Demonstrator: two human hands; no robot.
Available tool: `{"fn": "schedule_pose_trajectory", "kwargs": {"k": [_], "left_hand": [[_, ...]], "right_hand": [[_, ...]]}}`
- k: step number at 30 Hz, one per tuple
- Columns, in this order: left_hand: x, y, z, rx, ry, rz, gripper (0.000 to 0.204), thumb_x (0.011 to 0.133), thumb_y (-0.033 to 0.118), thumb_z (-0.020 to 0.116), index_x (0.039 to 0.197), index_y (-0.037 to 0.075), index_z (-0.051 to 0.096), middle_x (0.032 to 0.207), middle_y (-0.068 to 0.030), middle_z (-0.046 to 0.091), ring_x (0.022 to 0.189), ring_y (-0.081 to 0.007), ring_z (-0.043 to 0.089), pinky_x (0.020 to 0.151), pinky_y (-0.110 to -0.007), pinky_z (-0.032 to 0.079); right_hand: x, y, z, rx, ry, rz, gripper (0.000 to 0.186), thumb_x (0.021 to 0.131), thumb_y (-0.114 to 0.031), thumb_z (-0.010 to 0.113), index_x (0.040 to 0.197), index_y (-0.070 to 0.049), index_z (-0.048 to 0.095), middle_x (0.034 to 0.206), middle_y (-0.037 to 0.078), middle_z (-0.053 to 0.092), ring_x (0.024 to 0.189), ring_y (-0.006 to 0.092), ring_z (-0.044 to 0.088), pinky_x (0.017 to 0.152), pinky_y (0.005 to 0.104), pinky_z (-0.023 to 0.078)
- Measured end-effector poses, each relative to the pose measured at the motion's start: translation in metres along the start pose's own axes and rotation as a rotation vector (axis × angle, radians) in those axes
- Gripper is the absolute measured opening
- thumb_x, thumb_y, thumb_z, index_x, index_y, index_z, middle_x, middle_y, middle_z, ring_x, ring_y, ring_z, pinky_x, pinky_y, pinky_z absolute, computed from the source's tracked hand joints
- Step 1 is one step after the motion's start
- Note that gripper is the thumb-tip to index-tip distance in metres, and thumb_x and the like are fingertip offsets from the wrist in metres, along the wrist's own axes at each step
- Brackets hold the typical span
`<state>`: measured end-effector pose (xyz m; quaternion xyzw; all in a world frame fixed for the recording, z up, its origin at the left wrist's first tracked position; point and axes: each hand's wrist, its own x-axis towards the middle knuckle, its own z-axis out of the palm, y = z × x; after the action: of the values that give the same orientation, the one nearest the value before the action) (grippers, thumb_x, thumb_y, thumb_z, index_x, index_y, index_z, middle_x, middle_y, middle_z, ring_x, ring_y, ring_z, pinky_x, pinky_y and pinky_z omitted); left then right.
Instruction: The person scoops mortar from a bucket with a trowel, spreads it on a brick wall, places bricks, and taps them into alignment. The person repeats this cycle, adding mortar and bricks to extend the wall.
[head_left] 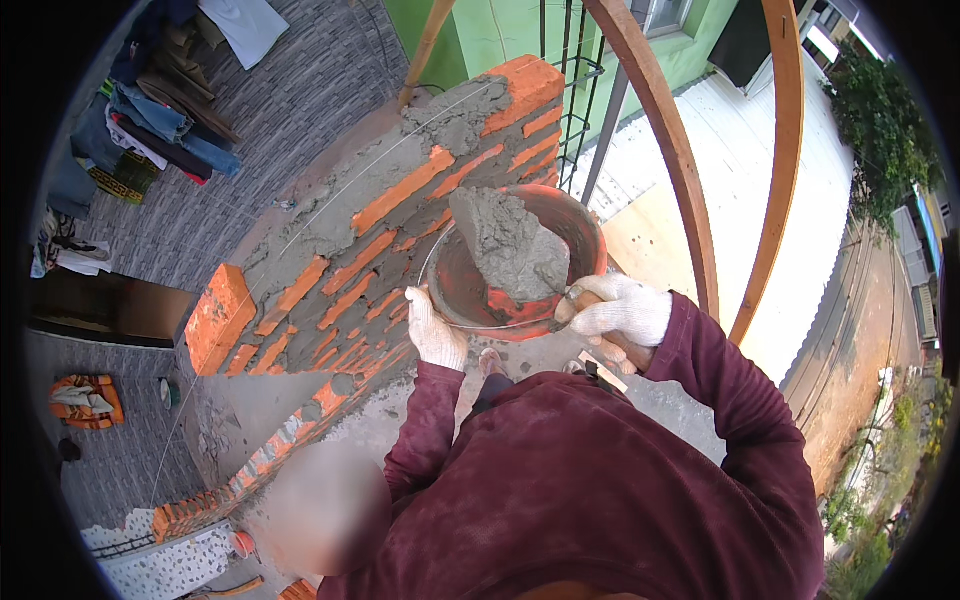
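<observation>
Gloved left hand point(436, 330) grips the rim of a red bowl point(580, 225), fingers curled closed. The bowl, tilted against the brick wall point(330, 260), holds grey mortar point(510, 245). Gloved right hand point(622, 308) is closed around a trowel handle point(572, 302) at the bowl's edge.

I see both arms in maroon sleeves, bent, reaching toward twelve o'clock. My gloved left hand point(436, 330) has its fingers curled in a grip. My gloved right hand point(622, 308), at three o'clock of it, is clenched.
</observation>
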<state>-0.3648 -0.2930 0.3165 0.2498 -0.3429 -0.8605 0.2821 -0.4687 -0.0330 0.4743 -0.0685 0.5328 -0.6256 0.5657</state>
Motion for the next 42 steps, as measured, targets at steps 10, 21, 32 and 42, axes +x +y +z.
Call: {"fn": "schedule_pose_trajectory", "kwargs": {"k": [10, 21, 32, 42], "left_hand": [[0.056, 0.002, -0.055, 0.282, -0.163, -0.155, 0.044, 0.111, 0.045, 0.045, 0.112, 0.004, 0.058, 0.114, -0.0062, 0.064, 0.105, -0.0174, 0.061, 0.096, -0.039, 0.051], [0.081, 0.032, -0.087, 0.659, -0.196, -0.173, 0.043, 0.111, 0.042, 0.042, 0.109, 0.002, 0.058, 0.102, -0.0055, 0.058, 0.094, -0.0138, 0.054, 0.086, -0.032, 0.048], [0.092, 0.03, -0.112, 0.864, -0.256, -0.168, 0.048, 0.111, 0.043, 0.042, 0.114, -0.002, 0.059, 0.103, -0.009, 0.06, 0.095, -0.0179, 0.056, 0.088, -0.035, 0.048], [0.091, 0.006, -0.102, 0.816, -0.242, -0.171, 0.052, 0.111, 0.045, 0.041, 0.12, -0.003, 0.061, 0.11, -0.0096, 0.063, 0.101, -0.018, 0.058, 0.09, -0.036, 0.048]], "right_hand": [[0.052, -0.073, 0.069, 0.165, 0.022, -0.423, 0.038, 0.095, -0.018, 0.064, 0.119, 0.009, 0.053, 0.075, 0.006, 0.058, 0.044, 0.0124, 0.054, 0.04, 0.0255, 0.048], [0.22, -0.101, 0.008, 1.022, -0.584, -0.775, 0.026, 0.104, -0.018, 0.047, 0.119, 0.002, 0.055, 0.077, -0.001, 0.051, 0.053, 0.0099, 0.05, 0.043, 0.0282, 0.043], [0.115, -0.038, 0.008, 0.497, 0.075, -0.737, 0.049, 0.111, -0.042, 0.042, 0.122, 0.003, 0.055, 0.071, 0.002, 0.053, 0.044, 0.0102, 0.046, 0.035, 0.0255, 0.04], [0.162, -0.042, -0.008, 0.24, 0.21, -0.382, 0.049, 0.11, -0.045, 0.044, 0.119, 0.001, 0.057, 0.069, 0.001, 0.055, 0.045, 0.0115, 0.051, 0.035, 0.0262, 0.044]]}}
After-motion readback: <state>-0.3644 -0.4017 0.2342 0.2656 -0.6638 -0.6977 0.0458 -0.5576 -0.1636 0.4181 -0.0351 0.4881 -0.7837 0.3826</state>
